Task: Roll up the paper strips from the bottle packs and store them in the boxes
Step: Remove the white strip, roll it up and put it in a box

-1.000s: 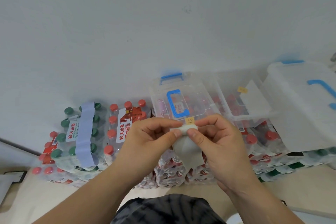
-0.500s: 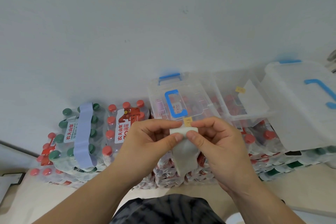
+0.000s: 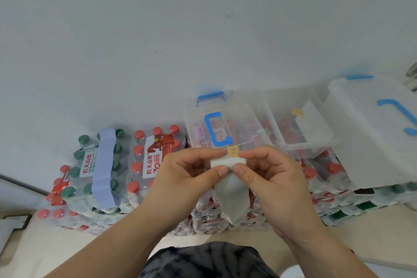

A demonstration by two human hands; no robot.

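1. Green-capped bottle pack (image 3: 88, 165): shrink-wrapped, at the left end of the stack of packs on the floor. A lavender paper strip (image 3: 104, 165) runs over its top from the far edge to the near edge.
2. Red-capped bottle pack (image 3: 153, 158): just beside the green-capped one, on its right, with a red and white label facing up.
3. Left hand (image 3: 182, 178): raised in front of the stack, thumb and fingers pinching the left end of the roll.
4. White paper strip (image 3: 226, 162): held in the air between both hands. Its upper end is wound into a small roll, and its loose tail hangs down to a point in front of the packs.
5. Closed clear box (image 3: 225, 119): lid with a blue handle, resting on top of the packs behind the hands. A yellow label (image 3: 233, 151) sits at its near edge.
6. Right hand (image 3: 279, 185): thumb and fingers pinching the right end of the roll, its thumb tip almost meeting the left thumb.
7. Open clear box (image 3: 291, 128): beside the closed one, on its right, with a white sheet inside.
8. Frosted lid (image 3: 365, 142): blue handle, at the right end of the stack. Whether a box sits under it cannot be told.
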